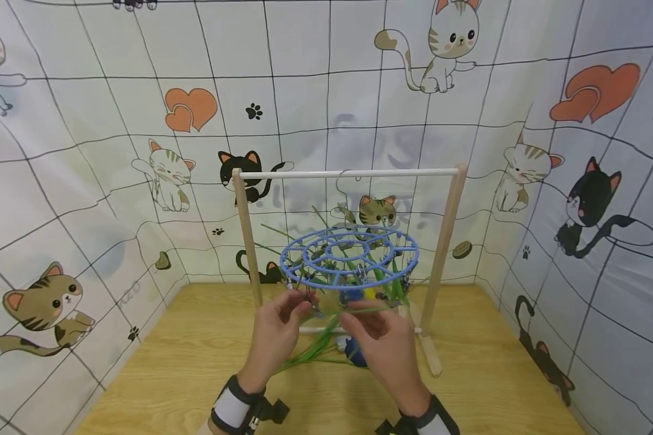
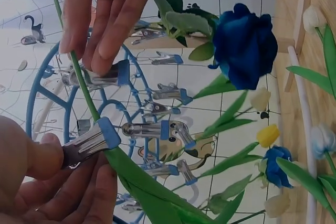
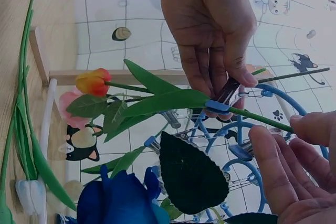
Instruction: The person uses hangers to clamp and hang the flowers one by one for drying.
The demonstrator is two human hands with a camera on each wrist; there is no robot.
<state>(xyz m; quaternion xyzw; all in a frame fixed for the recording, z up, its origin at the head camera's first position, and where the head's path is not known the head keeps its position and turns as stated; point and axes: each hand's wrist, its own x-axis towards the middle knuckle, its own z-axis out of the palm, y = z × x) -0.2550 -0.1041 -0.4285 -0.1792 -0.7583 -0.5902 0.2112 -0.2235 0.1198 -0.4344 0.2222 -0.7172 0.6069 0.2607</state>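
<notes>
A round blue clip hanger (image 1: 326, 286) hangs from the rack, its metal clips holding several artificial flowers. At its near left edge my left hand (image 1: 276, 326) pinches a metal clip with blue tips (image 2: 89, 142) between thumb and fingers. The clip's tips lie across a green flower stem (image 2: 84, 80) just above its leaf. My right hand (image 1: 383, 338) pinches the bare end of that stem between thumb and fingers. In the right wrist view an orange-yellow tulip (image 3: 92, 83) appears on the leaf side of this clip. A large blue rose (image 2: 245, 45) hangs close by.
A wooden rack with a white top bar (image 1: 294, 174) stands on the wood-grain table (image 1: 196, 338). Loose green stems (image 1: 315, 347) and a white-blue tulip (image 3: 30, 195) lie under the hanger. Cat-patterned cloth (image 1: 305, 109) surrounds the table.
</notes>
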